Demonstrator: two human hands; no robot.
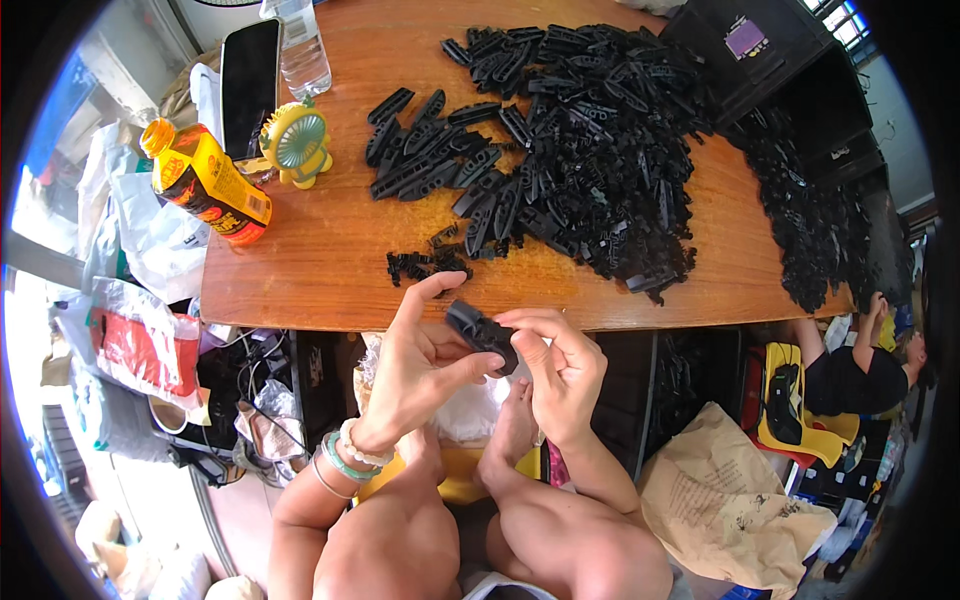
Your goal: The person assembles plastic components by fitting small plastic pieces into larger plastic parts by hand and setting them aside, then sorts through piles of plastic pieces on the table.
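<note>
Just off the table's near edge, my left hand point(415, 365) grips a small black plastic part point(480, 335) between thumb and fingers, with the index finger raised. The thumb and fingers of my right hand point(565, 375) pinch the part's right end. On the wooden table point(330, 270) beyond my hands lies a small cluster of black clip-like pieces point(428, 263). Farther back, long slotted black parts point(425, 150) are spread beside a large heap of black plastic parts point(610, 150).
An orange-yellow drink bottle point(210, 185), a phone point(250, 90), a small yellow-green fan point(297, 145) and a clear bottle point(300, 50) stand at the back left. Black crates point(750, 60) and another parts heap point(810, 220) lie right. A brown paper bag point(725, 490) and another person point(860, 375) are at right.
</note>
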